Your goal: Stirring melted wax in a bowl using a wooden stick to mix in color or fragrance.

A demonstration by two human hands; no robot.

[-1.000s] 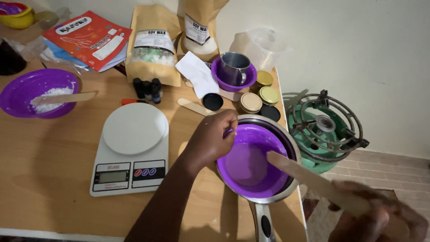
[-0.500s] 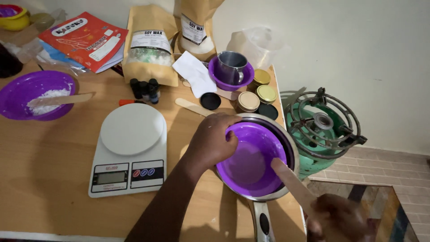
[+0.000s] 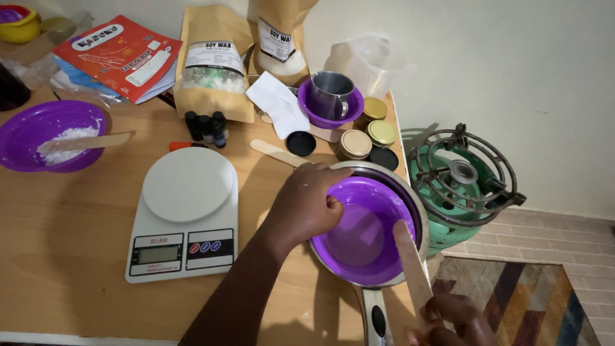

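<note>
My left hand (image 3: 306,204) grips the near-left rim of a purple bowl (image 3: 365,224) that sits tilted inside a steel saucepan (image 3: 416,211) at the table's right edge. My right hand (image 3: 448,320), low at the frame's bottom, holds a flat wooden stick (image 3: 410,264) whose tip rests inside the purple bowl. The bowl looks empty apart from a faint sheen.
A white digital kitchen scale (image 3: 186,218) lies left of the pan. Further left is a purple bowl with white flakes (image 3: 48,136) and a stick. Paper wax bags (image 3: 214,61), small bottles (image 3: 206,127), tins (image 3: 366,134), a steel cup in a purple bowl (image 3: 330,96) stand behind. A green gas burner (image 3: 461,186) stands right of the table.
My right hand has drawn in toward the pan, bringing the wooden stick steeper into the purple bowl. My left hand keeps its grip on the bowl's rim.
</note>
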